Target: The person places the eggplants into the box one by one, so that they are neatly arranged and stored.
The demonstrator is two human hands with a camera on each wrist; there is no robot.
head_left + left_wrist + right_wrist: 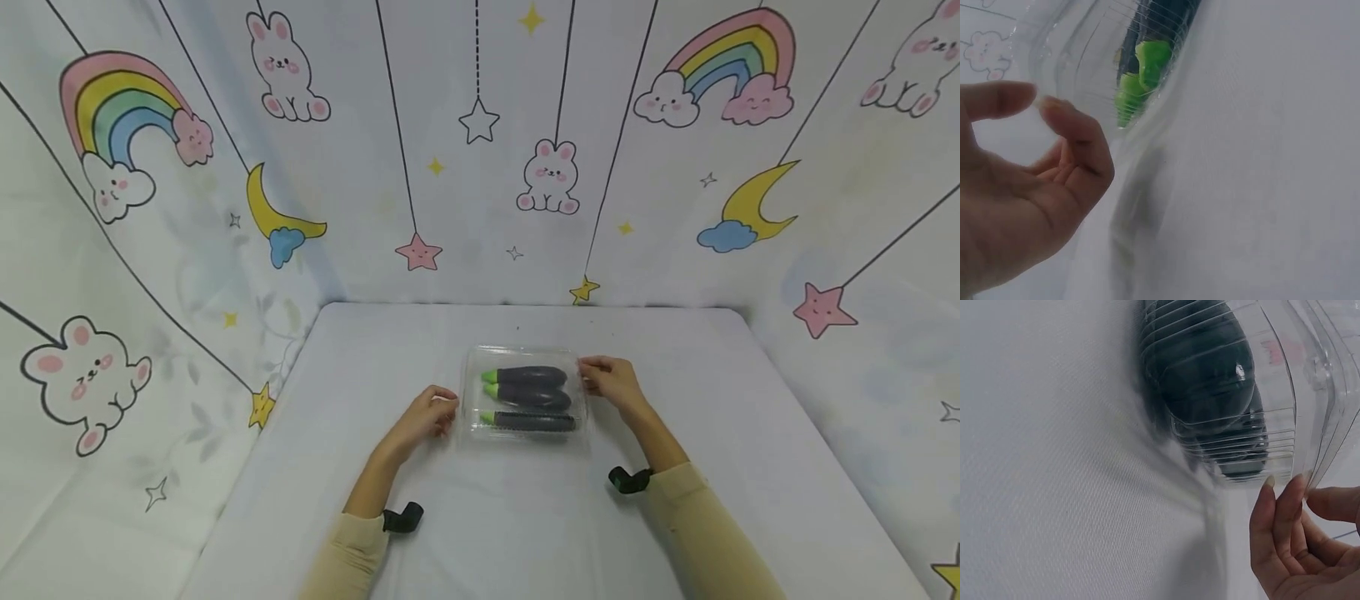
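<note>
A clear plastic box with ribbed walls holds three dark purple eggplants with green stem ends. My left hand is at the box's left edge, thumb and index fingertip closing on the rim in the left wrist view. On the opposite side, my right hand pinches the rim near the far right corner. In the right wrist view the thumb lies on one side of the rim and two fingertips on the other. The lowest eggplant shows through the ribbed front wall.
The box is over the middle of a white-covered table. A printed curtain with rabbits, stars and rainbows surrounds its back and sides. Small dark wrist cameras are strapped below both hands, by the beige sleeves.
</note>
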